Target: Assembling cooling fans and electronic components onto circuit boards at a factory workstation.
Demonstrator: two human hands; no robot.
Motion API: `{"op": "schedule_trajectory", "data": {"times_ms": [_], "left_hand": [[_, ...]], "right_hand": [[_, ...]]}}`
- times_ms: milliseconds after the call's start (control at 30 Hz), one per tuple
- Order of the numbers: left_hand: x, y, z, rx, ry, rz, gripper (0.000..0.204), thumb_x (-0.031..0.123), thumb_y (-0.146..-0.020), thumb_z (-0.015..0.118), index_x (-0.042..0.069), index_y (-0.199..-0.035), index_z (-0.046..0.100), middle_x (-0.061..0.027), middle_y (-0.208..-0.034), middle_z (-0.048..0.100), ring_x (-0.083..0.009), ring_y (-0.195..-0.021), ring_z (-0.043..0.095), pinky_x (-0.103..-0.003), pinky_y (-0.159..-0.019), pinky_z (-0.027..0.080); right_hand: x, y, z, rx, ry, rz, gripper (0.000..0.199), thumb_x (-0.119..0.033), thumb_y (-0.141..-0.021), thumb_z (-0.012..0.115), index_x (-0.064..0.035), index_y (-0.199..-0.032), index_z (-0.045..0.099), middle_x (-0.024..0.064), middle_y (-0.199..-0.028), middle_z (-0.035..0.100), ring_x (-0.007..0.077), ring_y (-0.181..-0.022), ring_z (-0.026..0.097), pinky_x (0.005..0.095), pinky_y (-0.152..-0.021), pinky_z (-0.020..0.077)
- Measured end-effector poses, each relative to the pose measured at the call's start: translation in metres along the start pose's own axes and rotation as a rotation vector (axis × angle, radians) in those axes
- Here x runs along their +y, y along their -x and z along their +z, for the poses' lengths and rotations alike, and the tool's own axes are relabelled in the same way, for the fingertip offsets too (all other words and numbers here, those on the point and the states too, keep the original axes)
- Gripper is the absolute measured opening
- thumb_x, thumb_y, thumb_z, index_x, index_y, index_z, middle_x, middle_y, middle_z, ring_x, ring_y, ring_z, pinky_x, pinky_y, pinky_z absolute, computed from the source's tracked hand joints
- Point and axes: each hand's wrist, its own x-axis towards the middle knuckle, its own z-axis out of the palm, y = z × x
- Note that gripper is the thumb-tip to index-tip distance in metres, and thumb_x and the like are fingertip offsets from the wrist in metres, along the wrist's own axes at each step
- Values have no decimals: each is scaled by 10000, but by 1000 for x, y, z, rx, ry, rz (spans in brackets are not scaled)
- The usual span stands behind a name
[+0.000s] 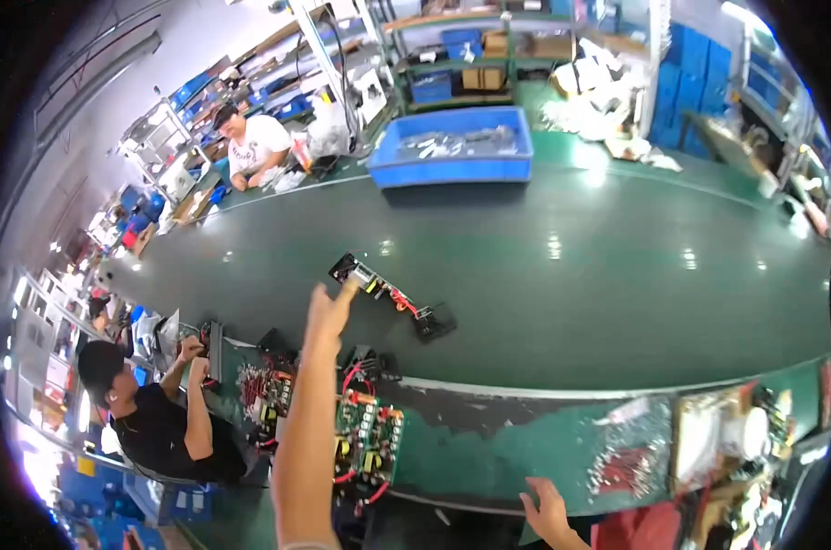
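My left hand (328, 316) reaches out over the dark green conveyor belt (617, 293), its fingers apart. One fingertip overlaps a long electronic assembly (374, 284); whether it touches cannot be made out. The assembly lies slantwise on the belt, with black end pieces, red wires and yellow parts. Low in the view, my right hand (548, 511) is by the near edge of the green workbench (489, 458), fingers apart and holding nothing. Populated circuit boards (370, 435) with red wires lie beside my left forearm, which partly hides them.
Across the belt stands a blue bin (452, 170) holding clear bags. A heap of small metal parts (631, 458) lies on the bench at right, next to a tray (699, 440). One co-worker (164, 412) works close at left, another (255, 147) at the far side.
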Motion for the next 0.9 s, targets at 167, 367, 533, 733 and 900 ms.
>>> {"op": "schedule_trajectory", "data": {"times_ms": [167,367,533,733,900], "left_hand": [[-80,-161,124,77,-55,-284,809,509,-720,852,-61,-1231,588,-172,-1129,640,-287,-986,621,-427,-814,514],[-136,-262,82,-86,268,-350,253,81,-733,723,-8,-946,621,-125,-895,638,-279,-815,660,-530,-742,560],[-80,-241,79,-306,95,-25,296,118,-740,721,8,-1004,647,-89,-919,651,-219,-856,646,-349,-784,535],[42,-43,29,-428,-123,585,645,114,-806,691,-3,-1396,456,-118,-1177,633,-198,-976,637,-312,-863,516],[54,145,40,-202,-545,1290,734,97,-751,698,13,-1427,426,-199,-1391,536,-336,-1238,562,-377,-1041,442]], "right_hand": [[-8,-90,47,224,281,-239,382,-167,-776,778,-97,-1129,648,113,-1250,602,270,-972,622,376,-839,444],[-13,-95,45,199,203,-220,404,-193,-772,779,-134,-1150,652,50,-1249,633,168,-1072,635,335,-832,416],[-1,-87,50,256,106,-328,387,-133,-808,734,-94,-1180,632,51,-1184,663,197,-1020,655,344,-819,469],[-112,-58,-73,137,-96,-911,256,-22,-775,699,37,-1024,716,132,-918,699,200,-719,673,274,-613,515],[-242,-27,-97,270,-113,-572,125,-59,-818,654,45,-793,718,143,-734,682,205,-607,660,265,-536,505]]}}
